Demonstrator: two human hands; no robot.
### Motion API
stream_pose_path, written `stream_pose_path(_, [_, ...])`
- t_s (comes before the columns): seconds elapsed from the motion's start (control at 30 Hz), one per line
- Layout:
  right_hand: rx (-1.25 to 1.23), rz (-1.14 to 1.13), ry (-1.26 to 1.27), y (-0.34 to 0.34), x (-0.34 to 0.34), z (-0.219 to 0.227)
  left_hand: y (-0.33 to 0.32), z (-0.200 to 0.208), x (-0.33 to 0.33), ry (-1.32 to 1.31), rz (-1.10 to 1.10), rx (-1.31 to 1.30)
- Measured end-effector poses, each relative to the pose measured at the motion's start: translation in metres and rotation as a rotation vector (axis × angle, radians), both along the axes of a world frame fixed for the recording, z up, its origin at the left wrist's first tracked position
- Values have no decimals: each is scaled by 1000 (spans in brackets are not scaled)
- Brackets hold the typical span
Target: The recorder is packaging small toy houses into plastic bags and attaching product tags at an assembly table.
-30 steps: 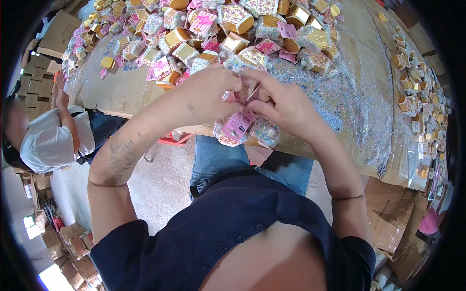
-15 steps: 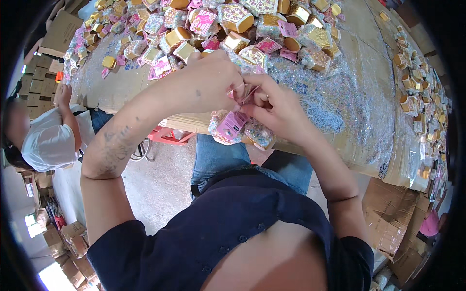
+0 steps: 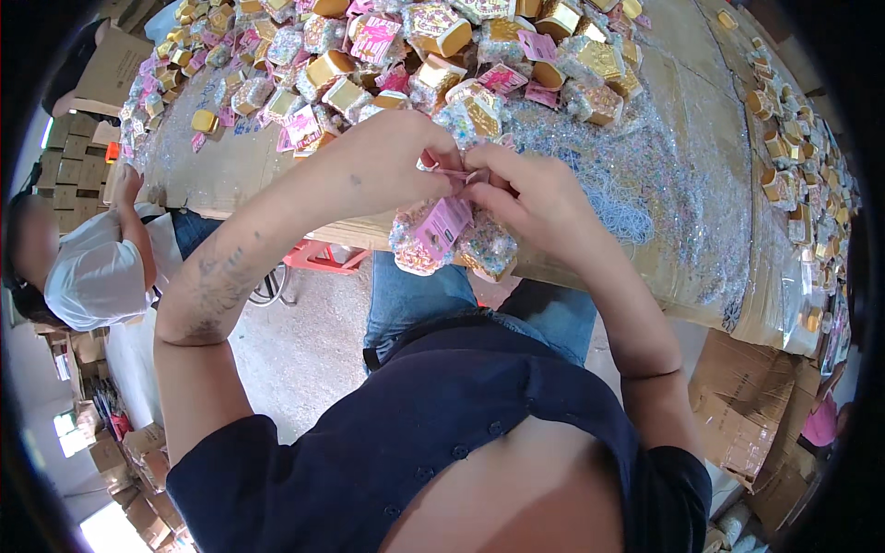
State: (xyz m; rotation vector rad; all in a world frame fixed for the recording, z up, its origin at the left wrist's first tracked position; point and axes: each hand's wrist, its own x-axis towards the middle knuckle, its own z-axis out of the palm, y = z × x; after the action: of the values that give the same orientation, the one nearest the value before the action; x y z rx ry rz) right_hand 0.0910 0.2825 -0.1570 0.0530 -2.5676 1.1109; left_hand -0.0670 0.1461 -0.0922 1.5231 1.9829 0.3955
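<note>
Over the table's near edge, my left hand (image 3: 410,161) and my right hand (image 3: 530,195) meet fingertip to fingertip. Both are closed in a pinch around what looks like the thin string of a beaded ornament, partly hidden by the fingers. The beaded ornament (image 3: 490,247), covered in pale multicoloured beads, hangs just below them. A pink tag (image 3: 442,229) lies against its front, its top close to my fingertips. Beyond my hands is a heap of similar gold and beaded ornaments (image 3: 441,29), many with pink tags.
Loose beads and a tangle of pale blue string (image 3: 613,207) lie on the cardboard-covered table (image 3: 678,69). More gold pieces (image 3: 779,184) line the right side. Below stand an open carton (image 3: 737,405) and a red stool (image 3: 327,258). A person in white (image 3: 101,267) sits at left.
Both hands have shifted slightly, with the fingertips now closer together. The ornament has moved a little left and its pink tag has turned to a steeper slant.
</note>
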Motion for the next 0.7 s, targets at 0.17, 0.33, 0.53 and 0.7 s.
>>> stream_pose_path(0.17, [126, -110, 157, -6, 0, -10, -2, -9, 3, -102, 120, 67])
stream_pose_path(0.33, [207, -147, 252, -5, -1, -18, -7, -15, 11, -139, 221, 175])
stream_pose_path(0.53, [288, -163, 172, -8, 5, -14, -15, -30, 29, 110, 234, 506])
stream_pose_path(0.7, [409, -217, 322, -16, 5, -16, -22, -45, 43, 263, 227, 647])
